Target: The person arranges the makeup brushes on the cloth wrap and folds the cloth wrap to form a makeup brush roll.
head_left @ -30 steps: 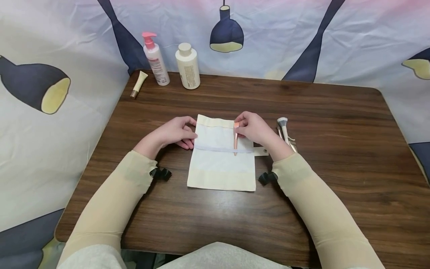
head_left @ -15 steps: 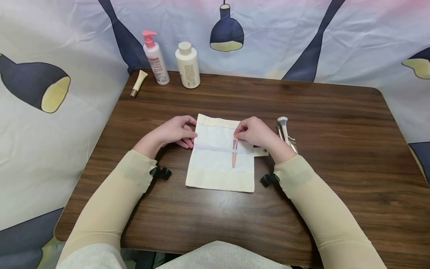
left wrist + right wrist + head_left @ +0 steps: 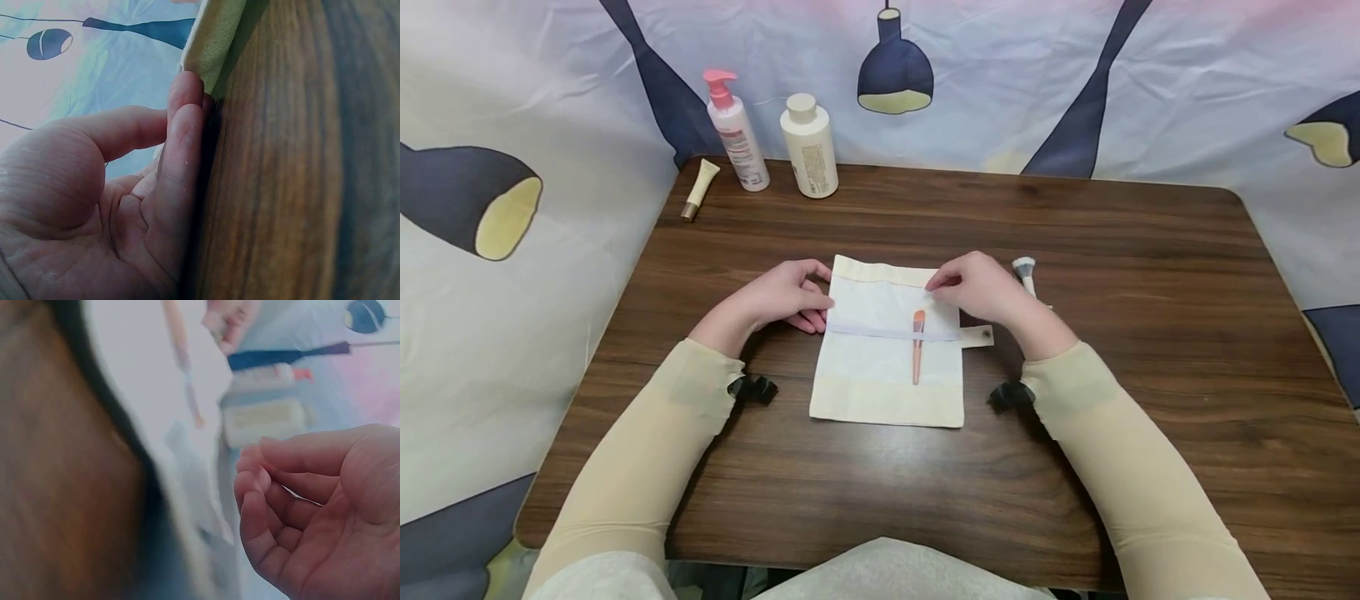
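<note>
A cream and white cloth brush roll lies unrolled at the table's middle, a pale elastic band across it. Slipped under the band near the right side is a makeup brush, orange bristles toward the far edge, rose-gold handle toward me. My left hand pinches the roll's left edge between thumb and fingers; the left wrist view shows this hand close to the tabletop. Above the roll's upper right part hovers my right hand, fingers curled, thumb tip against the fingertips. Nothing shows between them in the right wrist view.
Beyond my right wrist lies another makeup brush, partly hidden by the forearm. A snap strap sticks out from the roll's right side. At the back left are a pump bottle, a white capped bottle and a small tube.
My right hand has slid the brush toward me under the band, let go of it and drawn slightly up and right. The left hand stays at the roll's edge.
</note>
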`<action>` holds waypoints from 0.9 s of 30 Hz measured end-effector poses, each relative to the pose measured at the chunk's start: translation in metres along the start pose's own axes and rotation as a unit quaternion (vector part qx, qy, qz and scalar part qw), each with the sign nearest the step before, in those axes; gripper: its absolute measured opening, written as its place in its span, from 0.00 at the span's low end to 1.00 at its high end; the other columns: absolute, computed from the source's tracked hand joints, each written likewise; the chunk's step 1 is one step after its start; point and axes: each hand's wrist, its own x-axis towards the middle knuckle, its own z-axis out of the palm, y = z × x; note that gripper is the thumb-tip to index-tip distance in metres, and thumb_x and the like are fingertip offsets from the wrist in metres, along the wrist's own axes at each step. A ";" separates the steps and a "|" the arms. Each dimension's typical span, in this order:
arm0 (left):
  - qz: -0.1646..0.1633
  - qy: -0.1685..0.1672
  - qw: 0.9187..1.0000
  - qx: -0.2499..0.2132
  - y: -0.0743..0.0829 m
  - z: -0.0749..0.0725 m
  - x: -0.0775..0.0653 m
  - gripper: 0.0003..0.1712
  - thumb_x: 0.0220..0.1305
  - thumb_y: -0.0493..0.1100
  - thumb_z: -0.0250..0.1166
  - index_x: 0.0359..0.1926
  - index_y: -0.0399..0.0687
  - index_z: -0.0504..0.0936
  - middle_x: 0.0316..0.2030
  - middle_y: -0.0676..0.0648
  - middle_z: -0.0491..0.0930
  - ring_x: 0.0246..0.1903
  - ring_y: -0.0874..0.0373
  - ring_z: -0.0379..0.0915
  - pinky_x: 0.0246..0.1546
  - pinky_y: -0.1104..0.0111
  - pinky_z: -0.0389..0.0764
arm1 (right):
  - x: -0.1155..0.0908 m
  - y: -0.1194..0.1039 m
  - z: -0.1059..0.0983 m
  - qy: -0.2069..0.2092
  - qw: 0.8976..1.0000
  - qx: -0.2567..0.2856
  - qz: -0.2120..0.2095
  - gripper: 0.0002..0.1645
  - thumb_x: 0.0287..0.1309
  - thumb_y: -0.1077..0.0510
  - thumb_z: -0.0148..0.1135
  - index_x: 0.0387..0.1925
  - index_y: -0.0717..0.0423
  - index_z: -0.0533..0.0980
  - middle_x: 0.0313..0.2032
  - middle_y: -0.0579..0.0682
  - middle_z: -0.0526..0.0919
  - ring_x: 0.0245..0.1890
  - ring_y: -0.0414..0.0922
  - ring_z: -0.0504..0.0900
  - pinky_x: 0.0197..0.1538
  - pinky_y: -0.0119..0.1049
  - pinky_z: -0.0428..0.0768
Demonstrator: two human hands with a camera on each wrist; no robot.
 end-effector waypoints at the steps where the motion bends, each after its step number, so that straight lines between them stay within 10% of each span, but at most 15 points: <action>1: -0.001 0.000 1.000 0.000 0.000 0.000 0.000 0.27 0.72 0.39 0.64 0.66 0.42 0.65 0.34 0.38 0.86 0.29 0.51 0.86 0.34 0.59 0.91 | -0.004 0.002 -0.007 0.008 1.000 0.004 0.000 0.13 0.69 0.56 0.62 0.51 0.54 0.86 0.48 0.53 0.88 0.47 0.48 0.84 0.49 0.44 0.81; 11: 0.000 0.000 1.000 0.002 0.001 0.001 -0.001 0.27 0.72 0.38 0.64 0.66 0.40 0.65 0.34 0.38 0.86 0.28 0.52 0.86 0.34 0.60 0.91 | -0.053 0.040 -0.065 0.055 0.998 0.019 0.025 0.15 0.71 0.55 0.61 0.52 0.59 0.82 0.33 0.56 0.84 0.32 0.52 0.80 0.31 0.38 0.78; 27: 0.002 -0.001 1.000 0.000 0.003 0.001 -0.002 0.28 0.72 0.38 0.64 0.67 0.38 0.65 0.33 0.39 0.85 0.28 0.52 0.86 0.33 0.61 0.90 | -0.092 0.084 -0.065 0.017 0.988 -0.140 0.056 0.21 0.65 0.51 0.66 0.52 0.59 0.75 0.33 0.50 0.85 0.29 0.44 0.81 0.36 0.41 0.76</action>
